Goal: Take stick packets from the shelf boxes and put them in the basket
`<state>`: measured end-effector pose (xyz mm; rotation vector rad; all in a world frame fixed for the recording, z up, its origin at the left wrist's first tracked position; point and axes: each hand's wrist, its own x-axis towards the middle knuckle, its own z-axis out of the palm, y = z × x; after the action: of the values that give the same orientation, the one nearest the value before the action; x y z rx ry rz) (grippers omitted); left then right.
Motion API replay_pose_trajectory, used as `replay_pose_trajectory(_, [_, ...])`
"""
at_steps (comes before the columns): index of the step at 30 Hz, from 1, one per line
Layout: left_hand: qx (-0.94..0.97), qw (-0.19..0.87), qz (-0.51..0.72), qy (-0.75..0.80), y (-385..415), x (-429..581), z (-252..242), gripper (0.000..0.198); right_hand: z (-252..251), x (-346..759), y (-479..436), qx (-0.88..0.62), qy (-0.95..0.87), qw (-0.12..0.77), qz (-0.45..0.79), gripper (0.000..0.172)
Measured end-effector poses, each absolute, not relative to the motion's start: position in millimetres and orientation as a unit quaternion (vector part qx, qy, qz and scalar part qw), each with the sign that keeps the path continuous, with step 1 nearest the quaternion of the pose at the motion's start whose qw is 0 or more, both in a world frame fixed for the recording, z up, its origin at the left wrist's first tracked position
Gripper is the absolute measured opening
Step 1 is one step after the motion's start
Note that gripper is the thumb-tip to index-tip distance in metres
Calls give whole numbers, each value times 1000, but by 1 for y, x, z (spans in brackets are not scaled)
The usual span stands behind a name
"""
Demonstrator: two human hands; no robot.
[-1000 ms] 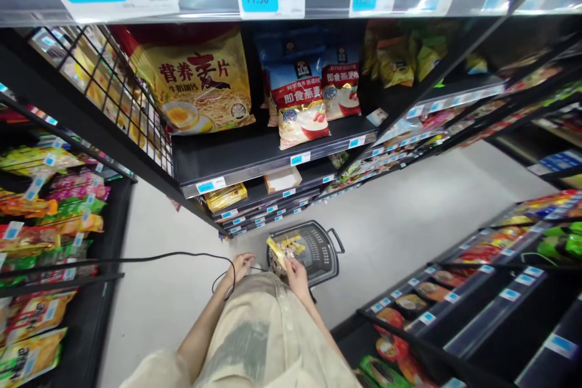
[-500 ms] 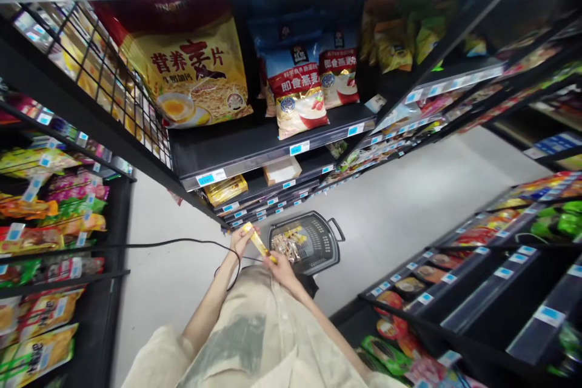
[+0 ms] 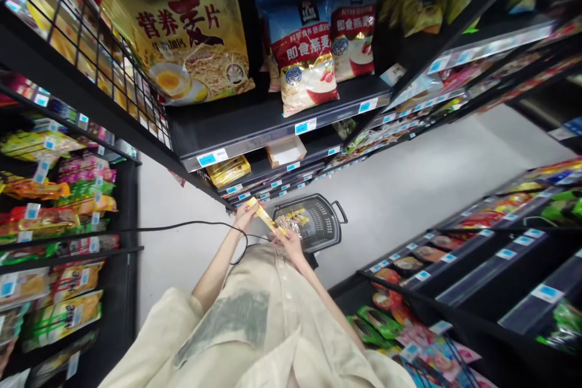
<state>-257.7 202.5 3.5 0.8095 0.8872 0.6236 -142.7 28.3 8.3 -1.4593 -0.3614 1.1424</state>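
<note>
A narrow yellow packet (image 3: pixel 265 216) is held slanting in front of my body. My left hand (image 3: pixel 246 216) grips its upper left end, and my right hand (image 3: pixel 290 242) holds the lower right end with fingers closed around it. Beyond them a dark grey shopping basket (image 3: pixel 325 230) with a handle stands low near the floor. Some yellow and brown packaged goods (image 3: pixel 293 221) lie in it, partly covered by my right hand. A black cable (image 3: pixel 191 224) runs from the left toward my wrists.
Ahead rises a black shelf (image 3: pixel 254 121) with a large cereal bag (image 3: pixel 191 42) and oatmeal bags (image 3: pixel 309 60). Lower down are a yellow box (image 3: pixel 230 171) and an open carton (image 3: pixel 286 151). Snack shelves flank me left (image 3: pixel 120 291) and right (image 3: pixel 459 291). Pale floor (image 3: pixel 391 176) runs between.
The camera view has shifted, so the shelf goods appear higher and larger. Both hands still hold the yellow packet and appear slightly higher and further right in the picture.
</note>
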Motion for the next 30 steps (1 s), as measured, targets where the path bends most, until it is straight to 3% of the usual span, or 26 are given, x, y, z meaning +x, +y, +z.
replay_pose_trajectory(5, [438, 761, 241, 413, 210, -274, -4, 60, 18, -131, 26, -688, -151, 605, 372, 58])
replay_pose_trajectory(14, [640, 712, 25, 288, 225, -284, -8, 45, 20, -120, 11, -702, -157, 603, 343, 59])
replay_pose_trajectory(16, [663, 681, 52, 305, 235, -284, -7, 40, 13, -115, 9, -687, -126, 613, 370, 61])
replay_pose_trajectory(22, [680, 474, 288, 479, 297, -286, 2, 28, -11, -102, -6, -675, -91, 597, 424, 63])
replay_pose_trajectory(26, [684, 368, 322, 542, 344, -291, 18, 27, -26, -103, -20, -686, -81, 581, 430, 60])
replay_pose_trajectory(30, [716, 284, 280, 573, 372, -294, 33, 29, -33, -102, -27, -692, -92, 577, 424, 57])
